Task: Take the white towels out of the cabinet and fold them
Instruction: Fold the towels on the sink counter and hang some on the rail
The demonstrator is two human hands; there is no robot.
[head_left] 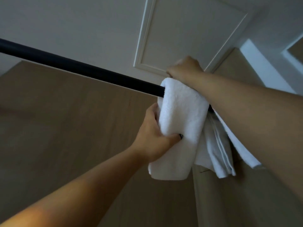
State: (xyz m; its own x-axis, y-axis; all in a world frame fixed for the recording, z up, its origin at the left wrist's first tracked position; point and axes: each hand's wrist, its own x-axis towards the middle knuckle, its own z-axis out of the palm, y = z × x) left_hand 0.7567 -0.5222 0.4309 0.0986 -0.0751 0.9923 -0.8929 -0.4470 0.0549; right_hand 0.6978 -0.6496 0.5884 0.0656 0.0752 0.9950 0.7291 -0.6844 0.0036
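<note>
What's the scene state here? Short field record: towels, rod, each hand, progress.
towel: white, folded, draped over the rod
other towels: thinner white cloth hangs behind it, count unclear
rod: dark bar, runs from upper left down to the towel
left hand: grips the towel's left edge, thumb pressed into its front
right hand: above the towel at the rod, fingers curled; what it grips is hidden
background: panelled white door
progress: towel not yet off the rod, no folding begun

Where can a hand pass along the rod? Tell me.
Free: the bare rod left of the towel. Crowded: at the towel, where the left hand grips it and the right hand reaches over; more towels hang just beyond.
</note>
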